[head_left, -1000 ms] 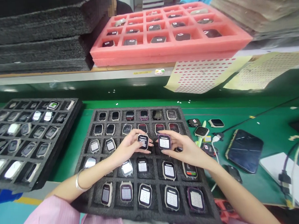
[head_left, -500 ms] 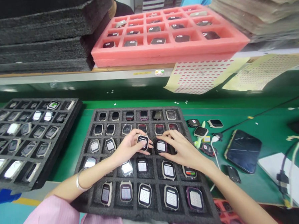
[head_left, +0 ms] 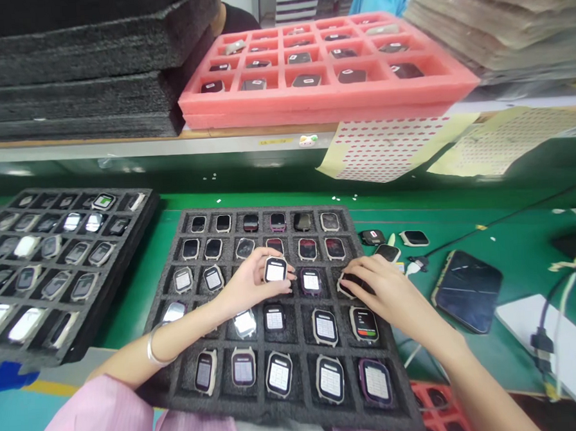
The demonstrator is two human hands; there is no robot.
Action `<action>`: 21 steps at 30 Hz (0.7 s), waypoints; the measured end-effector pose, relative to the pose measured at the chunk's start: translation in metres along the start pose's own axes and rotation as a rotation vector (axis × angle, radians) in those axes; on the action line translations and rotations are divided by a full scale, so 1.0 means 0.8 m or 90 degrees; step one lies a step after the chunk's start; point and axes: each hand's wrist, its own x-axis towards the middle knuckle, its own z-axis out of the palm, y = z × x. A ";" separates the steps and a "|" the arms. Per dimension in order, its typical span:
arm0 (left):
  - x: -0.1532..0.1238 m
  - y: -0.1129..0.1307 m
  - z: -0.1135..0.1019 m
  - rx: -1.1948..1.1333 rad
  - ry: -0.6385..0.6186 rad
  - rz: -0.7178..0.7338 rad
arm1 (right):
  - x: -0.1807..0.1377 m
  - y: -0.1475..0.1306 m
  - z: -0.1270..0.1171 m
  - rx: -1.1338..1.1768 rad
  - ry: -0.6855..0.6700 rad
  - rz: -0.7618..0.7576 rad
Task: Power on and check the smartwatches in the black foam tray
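Note:
A black foam tray (head_left: 259, 407) in front of me holds several smartwatch bodies in its cells, many with lit screens. My left hand (head_left: 246, 285) is closed on a white-framed watch body (head_left: 275, 269), held just above the tray's middle row with its lit screen facing up. My right hand (head_left: 386, 287) reaches over the tray's right side, its fingers curled on a dark watch body (head_left: 348, 283) in the last cell of that row. A purple-framed watch (head_left: 311, 281) with a lit screen lies in the cell between my hands.
A second black tray (head_left: 125, 246) of watches lies at the left. Loose watch bodies (head_left: 413, 238), a cable and a dark phone (head_left: 467, 288) lie on the green mat at the right. A pink foam tray (head_left: 330, 101) and stacked black foam (head_left: 69, 92) sit on the shelf behind.
My right hand set the purple-framed watch down into its cell, let it go and moved right onto the dark watch at the row's end. My left hand kept its watch, nearly still.

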 end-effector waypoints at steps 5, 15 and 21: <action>0.008 -0.025 -0.009 0.215 -0.022 0.086 | -0.015 -0.011 0.012 -0.081 -0.007 0.040; 0.002 -0.026 -0.007 0.672 -0.049 0.163 | -0.021 -0.012 0.021 -0.019 0.031 0.094; -0.019 0.040 -0.036 0.694 0.028 0.202 | -0.017 -0.005 0.024 0.073 0.085 0.146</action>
